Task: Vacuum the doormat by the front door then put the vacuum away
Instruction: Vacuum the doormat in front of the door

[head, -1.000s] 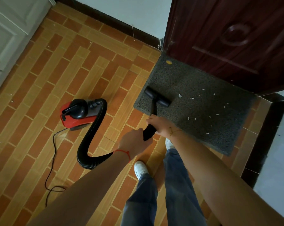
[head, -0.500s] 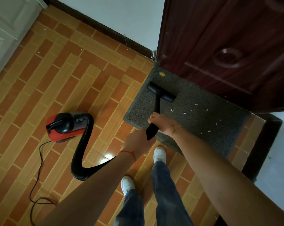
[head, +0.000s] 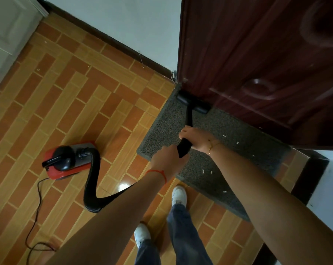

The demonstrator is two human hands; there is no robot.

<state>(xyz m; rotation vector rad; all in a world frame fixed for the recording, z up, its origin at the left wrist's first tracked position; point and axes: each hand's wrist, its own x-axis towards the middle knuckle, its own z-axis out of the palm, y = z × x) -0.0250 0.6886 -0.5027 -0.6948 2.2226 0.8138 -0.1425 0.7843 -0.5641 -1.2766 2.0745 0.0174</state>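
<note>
We are now pushing the floor nozzle [head: 193, 103] against the foot of the dark door [head: 257, 64], at the far left corner of the grey doormat [head: 228, 150]; a second ago it was working mid-mat. Both hands, left [head: 168, 159] and right [head: 195, 139], are gripping the black wand [head: 184, 148]. White scraps [head: 203, 171] are lying nearer us, so vacuuming seems unfinished. The red canister [head: 66, 161] is sitting on the tiled floor [head: 66, 92] to our left.

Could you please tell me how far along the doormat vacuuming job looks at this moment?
Partly done. The left strip of the doormat looks free of scraps. In hand: both the left hand and right hand grip the wand, with the nozzle at the mat's far edge against the door. Left to do: white scraps remain on the right part, and the vacuum sits on the floor, corded, not put away.
</note>
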